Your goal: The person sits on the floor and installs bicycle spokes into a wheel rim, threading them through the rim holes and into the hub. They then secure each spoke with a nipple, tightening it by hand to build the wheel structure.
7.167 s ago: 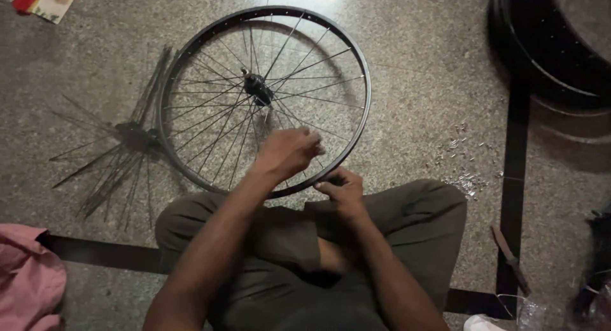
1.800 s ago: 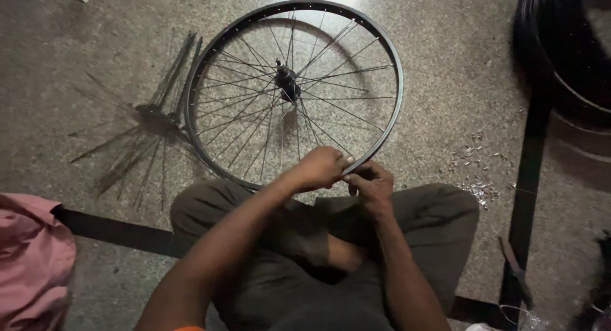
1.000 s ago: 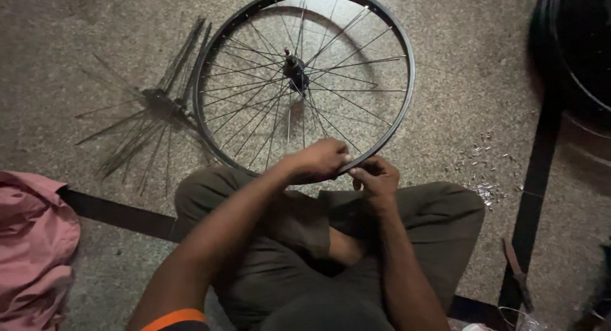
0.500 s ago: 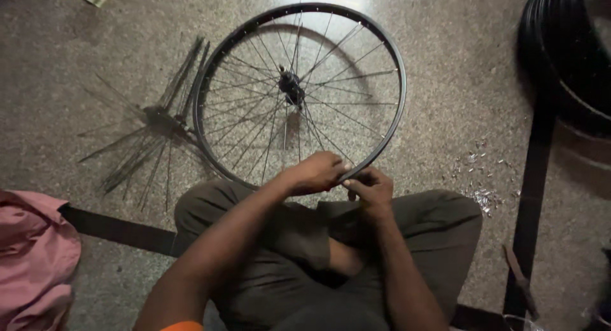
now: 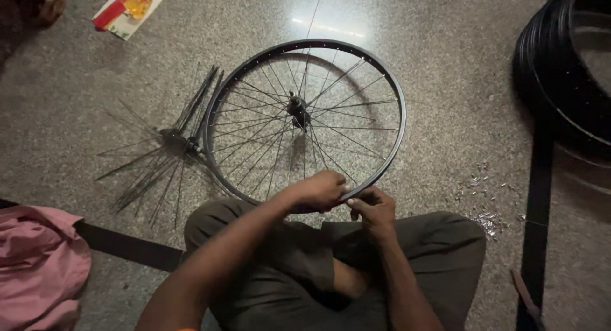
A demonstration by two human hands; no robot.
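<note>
Left hand (image 5: 318,190) hides rim (image 5: 398,140) (nearest stretch).

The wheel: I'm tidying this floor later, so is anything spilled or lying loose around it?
Yes. Small silvery bits, likely spoke nipples, lie scattered right of the bicycle wheel. A hub with loose spokes fans out untidily on its left.

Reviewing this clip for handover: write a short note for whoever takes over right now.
Left hand: on the near edge of the wheel rim, fingers closed at a spoke end.
Right hand: pinching at the same spot from outside the rim.
The wheel lies flat on the floor; hub centred.
Done: many spokes are already laced.
Left: a bundle of loose spokes lies left of the wheel, small metal bits to the right.
</note>
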